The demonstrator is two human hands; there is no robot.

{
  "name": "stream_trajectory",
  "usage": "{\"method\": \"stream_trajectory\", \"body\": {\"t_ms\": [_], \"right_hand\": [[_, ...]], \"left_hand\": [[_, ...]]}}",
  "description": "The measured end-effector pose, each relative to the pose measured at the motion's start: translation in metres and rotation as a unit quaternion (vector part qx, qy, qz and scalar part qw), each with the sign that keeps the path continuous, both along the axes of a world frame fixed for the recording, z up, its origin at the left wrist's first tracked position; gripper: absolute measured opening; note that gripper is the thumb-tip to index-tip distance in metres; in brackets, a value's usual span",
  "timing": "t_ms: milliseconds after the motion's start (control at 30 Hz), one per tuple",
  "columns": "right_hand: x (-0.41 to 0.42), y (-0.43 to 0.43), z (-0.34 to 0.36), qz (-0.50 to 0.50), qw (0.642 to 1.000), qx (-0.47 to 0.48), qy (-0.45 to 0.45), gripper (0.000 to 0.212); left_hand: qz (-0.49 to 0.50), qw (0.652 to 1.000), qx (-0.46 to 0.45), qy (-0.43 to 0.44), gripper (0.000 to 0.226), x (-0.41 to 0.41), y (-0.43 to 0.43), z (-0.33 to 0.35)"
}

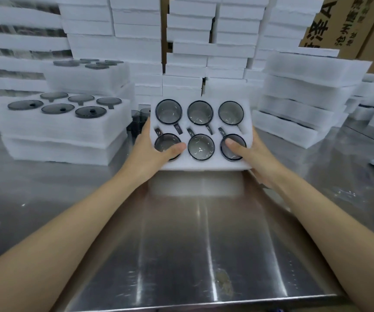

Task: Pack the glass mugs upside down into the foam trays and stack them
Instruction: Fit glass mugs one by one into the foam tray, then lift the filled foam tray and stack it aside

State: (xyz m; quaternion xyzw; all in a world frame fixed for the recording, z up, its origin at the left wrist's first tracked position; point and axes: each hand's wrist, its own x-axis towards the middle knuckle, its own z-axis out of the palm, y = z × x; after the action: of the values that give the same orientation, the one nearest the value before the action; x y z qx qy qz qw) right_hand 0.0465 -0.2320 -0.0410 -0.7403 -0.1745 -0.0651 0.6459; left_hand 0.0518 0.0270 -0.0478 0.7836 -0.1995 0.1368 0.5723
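A white foam tray (200, 165) is held above the steel table, tilted slightly toward me. Several dark glass mugs (200, 147) sit upside down in its round pockets, their handles in the slots between the two rows. My left hand (153, 152) grips the tray's left edge, thumb lying over the near-left mug. My right hand (252, 155) grips the right edge, thumb on the near-right mug (235, 154). The fingers of both hands are hidden under the tray.
A stack of foam trays (64, 131) with dark lids stands at left. Another foam stack (303, 102) stands at right, taller foam piles and cardboard boxes behind. Loose dark mugs (137, 122) stand behind the held tray. The steel table (192, 244) stretches toward me.
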Motion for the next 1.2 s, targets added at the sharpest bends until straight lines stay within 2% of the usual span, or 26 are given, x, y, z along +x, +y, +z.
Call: {"method": "stream_trajectory", "body": {"t_ms": [67, 167, 267, 367, 500, 600, 667, 700, 767, 867, 933, 1033, 1133, 1200], "right_hand": [[-0.004, 0.007, 0.001, -0.061, 0.996, -0.053, -0.04, 0.087], [-0.011, 0.015, 0.001, -0.189, 0.973, -0.125, -0.037, 0.128], [-0.015, 0.017, 0.002, -0.205, 0.965, -0.157, -0.036, 0.133], [-0.014, 0.021, 0.002, -0.215, 0.965, -0.147, -0.037, 0.128], [-0.011, 0.025, 0.001, -0.206, 0.97, -0.12, -0.045, 0.118], [-0.009, 0.011, 0.004, -0.12, 0.99, -0.072, -0.032, 0.094], [-0.004, -0.007, 0.007, -0.04, 0.997, -0.063, 0.017, 0.071], [-0.002, -0.016, 0.008, -0.007, 0.997, -0.059, 0.05, 0.062], [0.003, -0.029, 0.008, 0.035, 0.995, -0.039, 0.087, 0.058], [0.005, -0.034, 0.006, 0.027, 0.997, -0.008, 0.078, 0.059], [0.005, -0.031, 0.008, 0.015, 0.997, 0.024, 0.077, 0.055], [0.003, -0.028, 0.009, 0.007, 0.988, 0.116, 0.101, 0.037], [0.005, -0.026, 0.012, -0.033, 0.975, 0.189, 0.109, 0.02], [0.017, -0.022, 0.022, -0.068, 0.969, 0.218, 0.099, 0.02]], "left_hand": [[0.028, 0.999, -0.021, 0.017, 0.088, -0.002, -0.004, -0.001], [0.054, 0.997, -0.049, 0.01, 0.094, -0.004, -0.009, -0.002], [0.074, 0.996, -0.049, 0.014, 0.105, -0.005, -0.013, -0.003], [0.108, 0.994, -0.032, 0.014, 0.111, -0.004, -0.018, -0.008], [0.11, 0.993, -0.035, -0.001, 0.102, -0.004, -0.019, -0.008], [0.091, 0.994, -0.068, 0.009, 0.102, -0.003, -0.017, -0.009], [0.077, 0.992, -0.09, 0.039, 0.104, -0.001, -0.017, -0.009], [0.067, 0.992, -0.101, 0.046, 0.099, 0.001, -0.016, -0.009], [0.064, 0.988, -0.128, 0.062, 0.077, 0.002, -0.015, -0.009], [0.025, 0.963, -0.231, 0.139, 0.043, 0.003, -0.009, -0.007], [-0.019, 0.947, -0.286, 0.145, 0.045, 0.007, -0.002, -0.004], [-0.008, 0.965, -0.252, 0.067, 0.049, 0.01, 0.004, -0.001], [0.101, 0.99, -0.08, -0.048, 0.038, 0.016, 0.006, -0.005], [0.178, 0.979, 0.061, -0.075, 0.024, 0.028, 0.008, -0.012]]}}
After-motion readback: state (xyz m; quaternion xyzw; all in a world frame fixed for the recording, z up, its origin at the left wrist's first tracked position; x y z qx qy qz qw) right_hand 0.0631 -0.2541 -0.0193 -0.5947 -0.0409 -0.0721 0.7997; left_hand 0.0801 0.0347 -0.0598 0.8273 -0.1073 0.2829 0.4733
